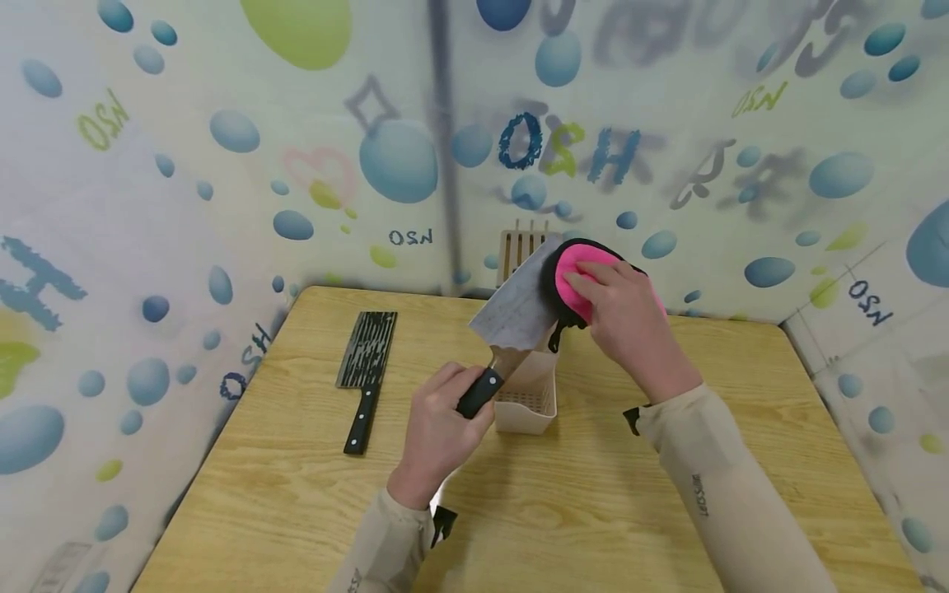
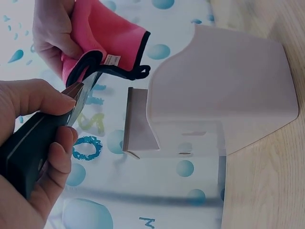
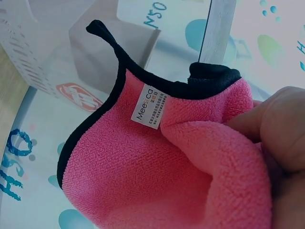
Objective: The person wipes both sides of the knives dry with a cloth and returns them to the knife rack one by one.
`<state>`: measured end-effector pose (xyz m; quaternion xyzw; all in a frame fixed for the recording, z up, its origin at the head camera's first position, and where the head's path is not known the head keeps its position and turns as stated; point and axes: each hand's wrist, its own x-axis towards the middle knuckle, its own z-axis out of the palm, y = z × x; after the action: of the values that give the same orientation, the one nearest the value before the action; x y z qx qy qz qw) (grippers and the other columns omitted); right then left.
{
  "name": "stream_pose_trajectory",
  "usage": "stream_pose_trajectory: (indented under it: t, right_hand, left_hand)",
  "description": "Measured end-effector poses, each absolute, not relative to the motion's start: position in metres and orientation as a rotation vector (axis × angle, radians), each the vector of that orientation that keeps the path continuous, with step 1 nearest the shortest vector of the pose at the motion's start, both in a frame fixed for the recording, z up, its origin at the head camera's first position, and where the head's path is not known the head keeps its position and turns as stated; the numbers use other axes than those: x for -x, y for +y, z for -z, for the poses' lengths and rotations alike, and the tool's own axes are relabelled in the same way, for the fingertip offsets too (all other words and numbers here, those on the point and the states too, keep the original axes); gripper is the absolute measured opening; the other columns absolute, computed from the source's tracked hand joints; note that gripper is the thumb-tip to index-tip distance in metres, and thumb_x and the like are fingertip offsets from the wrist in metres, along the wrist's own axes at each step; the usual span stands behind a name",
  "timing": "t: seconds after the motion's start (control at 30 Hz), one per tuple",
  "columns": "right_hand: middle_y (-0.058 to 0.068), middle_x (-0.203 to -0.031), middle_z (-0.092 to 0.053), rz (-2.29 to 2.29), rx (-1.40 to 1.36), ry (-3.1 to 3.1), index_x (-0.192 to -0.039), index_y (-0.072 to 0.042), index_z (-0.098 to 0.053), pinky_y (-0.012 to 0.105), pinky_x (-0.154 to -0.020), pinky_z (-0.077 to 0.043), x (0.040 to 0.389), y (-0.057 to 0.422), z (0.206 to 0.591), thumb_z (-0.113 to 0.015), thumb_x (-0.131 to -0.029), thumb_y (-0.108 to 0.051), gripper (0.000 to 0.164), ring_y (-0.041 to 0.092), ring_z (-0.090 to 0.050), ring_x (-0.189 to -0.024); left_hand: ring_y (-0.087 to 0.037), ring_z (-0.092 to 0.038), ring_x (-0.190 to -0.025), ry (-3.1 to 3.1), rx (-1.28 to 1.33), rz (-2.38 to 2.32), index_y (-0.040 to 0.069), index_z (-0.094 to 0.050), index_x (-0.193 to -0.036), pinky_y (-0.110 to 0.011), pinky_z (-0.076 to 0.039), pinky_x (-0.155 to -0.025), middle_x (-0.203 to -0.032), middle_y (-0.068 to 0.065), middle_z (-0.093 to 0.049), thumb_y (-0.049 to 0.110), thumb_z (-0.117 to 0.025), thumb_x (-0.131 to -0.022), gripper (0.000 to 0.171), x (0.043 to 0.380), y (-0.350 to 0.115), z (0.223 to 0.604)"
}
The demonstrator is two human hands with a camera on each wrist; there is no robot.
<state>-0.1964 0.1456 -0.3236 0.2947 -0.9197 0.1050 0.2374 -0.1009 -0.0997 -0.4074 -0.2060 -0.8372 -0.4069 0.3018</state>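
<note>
My left hand (image 1: 445,424) grips the black handle of a cleaver (image 1: 519,305), its broad grey blade raised and tilted up to the right. A pink cloth (image 1: 582,263) with black edging is pinched in my right hand (image 1: 630,321) and folded over the blade's right edge. In the left wrist view the cloth (image 2: 109,36) wraps the blade close to its far part. The right wrist view shows the cloth (image 3: 138,162) with a white label and a black hanging loop. Behind and below the cleaver stands a pale knife holder (image 1: 526,412), partly hidden by blade and hand.
A second cleaver (image 1: 366,379), with a black-and-silver streaked blade and black handle, lies flat on the wooden table (image 1: 296,511) at left. The holder's slotted back (image 1: 515,247) rises near the wall. Patterned walls (image 1: 400,247) enclose the table's back and sides.
</note>
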Motion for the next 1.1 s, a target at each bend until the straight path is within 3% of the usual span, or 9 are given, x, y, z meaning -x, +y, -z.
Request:
stream_pose_trajectory:
  t: [0.2,0.6,1.1]
  right_hand:
    - [0.023,-0.124,-0.071,-0.332,-0.811,-2.499,-0.124,0.002,-0.072,0.057,-0.098,-0.051,0.199,0.148,0.324,-0.056,-0.087,0.014,0.043,0.039,-0.066,-0.116]
    - [0.020,-0.119,-0.073,-0.350,-0.759,-2.540,-0.122,0.004,-0.070,0.061,-0.085,-0.052,0.197,0.147,0.327,-0.053,-0.085,0.017,0.043,0.037,-0.067,-0.115]
    - [0.015,-0.116,-0.074,-0.223,-0.887,-2.575,-0.120,-0.001,-0.073,0.056,-0.092,-0.052,0.181,0.130,0.326,-0.066,-0.081,0.016,0.043,0.030,-0.068,-0.115]
  left_hand:
    - [-0.020,-0.065,-0.069,-2.207,0.554,1.063,-0.002,-0.076,-0.101,-0.035,-0.055,-0.060,-0.085,-0.009,-0.068,-0.005,-0.079,-0.073,0.028,0.101,-0.097,0.407]
    - [-0.018,-0.063,-0.067,-2.221,0.564,1.033,-0.001,-0.077,-0.099,-0.032,-0.054,-0.059,-0.085,-0.008,-0.067,-0.005,-0.076,-0.073,0.027,0.100,-0.093,0.407]
    - [-0.017,-0.062,-0.068,-2.265,0.562,1.001,-0.001,-0.077,-0.101,-0.031,-0.054,-0.060,-0.085,-0.008,-0.066,-0.005,-0.077,-0.074,0.027,0.100,-0.090,0.409]
